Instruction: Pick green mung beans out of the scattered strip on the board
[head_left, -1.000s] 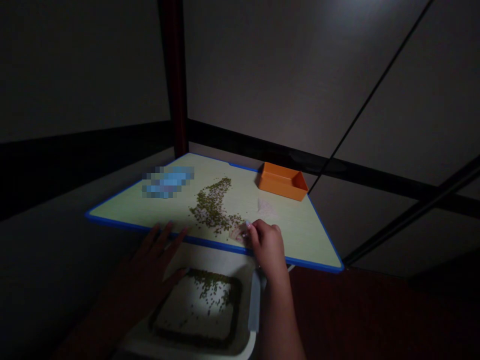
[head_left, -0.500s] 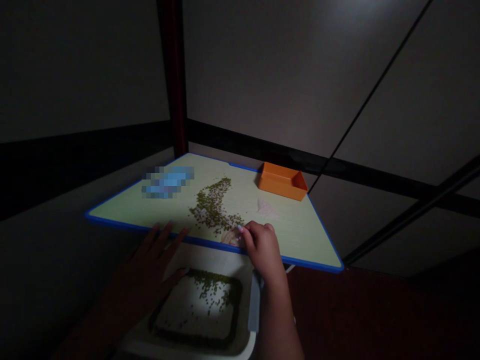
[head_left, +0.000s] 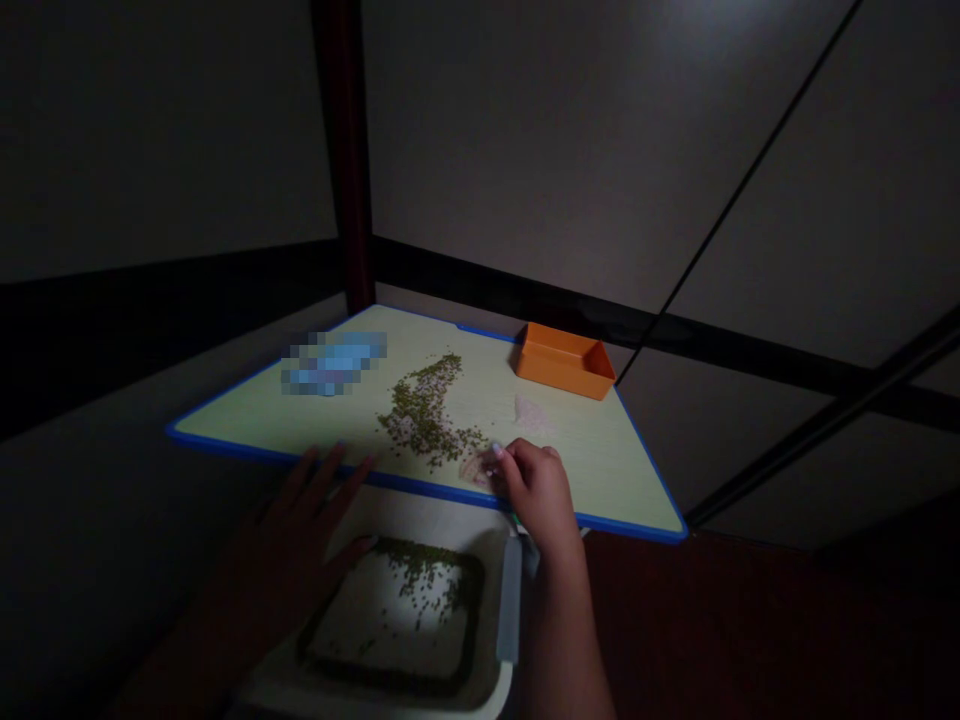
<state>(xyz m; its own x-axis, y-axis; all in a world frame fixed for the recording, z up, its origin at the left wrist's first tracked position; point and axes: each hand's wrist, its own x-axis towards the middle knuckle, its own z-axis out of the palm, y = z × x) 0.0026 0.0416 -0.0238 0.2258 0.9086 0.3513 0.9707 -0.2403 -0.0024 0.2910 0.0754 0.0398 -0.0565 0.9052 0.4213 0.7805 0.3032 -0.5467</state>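
Observation:
My right hand (head_left: 536,490) is at the table's front edge, its fingertips closed on a crumpled piece of translucent plastic film (head_left: 477,468). The film lies right by the near end of a long scatter of small green mung beans (head_left: 424,415) on the pale green, blue-edged tabletop (head_left: 600,470). My left hand (head_left: 311,505) rests open farther left, fingers spread across the blue edge, holding nothing. Below the edge sits a white tray (head_left: 397,670) with more beans on its pale base.
An orange rectangular box (head_left: 564,362) stands at the table's back edge. A second translucent scrap (head_left: 529,413) lies in front of it. A pixelated blue object (head_left: 334,362) lies at the back left. A dark post (head_left: 345,150) rises behind the table's far corner, and a thin black cable (head_left: 739,190) runs beside the box.
My right hand has moved left and then back to the right, and the plastic film has shifted with it. The beans, box and tray stay in place.

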